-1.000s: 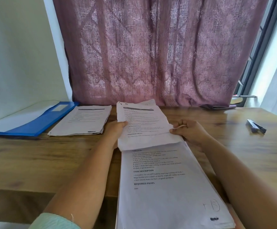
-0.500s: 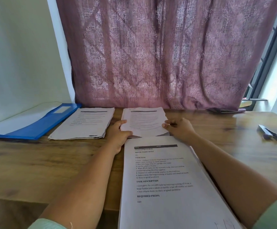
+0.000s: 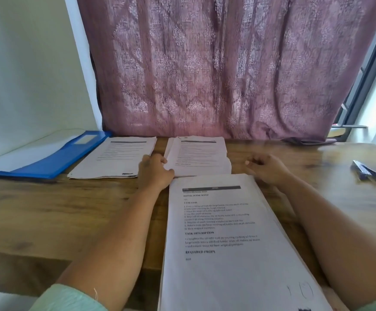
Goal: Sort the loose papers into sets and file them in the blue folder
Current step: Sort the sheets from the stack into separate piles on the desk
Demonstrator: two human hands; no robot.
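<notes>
An open blue folder point(image 3: 54, 162) lies at the far left of the wooden table point(image 3: 47, 209). Beside it sits one sorted stack of printed papers point(image 3: 115, 160). A second, middle stack point(image 3: 201, 157) lies flat at the back centre. My left hand point(image 3: 154, 172) rests against that stack's lower left corner, thumb touching the sheet's edge. My right hand point(image 3: 266, 168) hovers just right of it, fingers loosely curled, holding nothing. A large pile of loose papers point(image 3: 225, 245) lies in front of me, reaching past the table's near edge.
A dark stapler-like object point(image 3: 366, 173) lies on the table at the right. A mauve patterned curtain point(image 3: 216, 68) hangs behind the table, with a window frame point(image 3: 362, 86) at the right and a white wall at the left.
The sheets I held up in both hands have gone down flat onto the middle stack. My right hand has let go and drawn away to the right; my left hand stays at the corner.
</notes>
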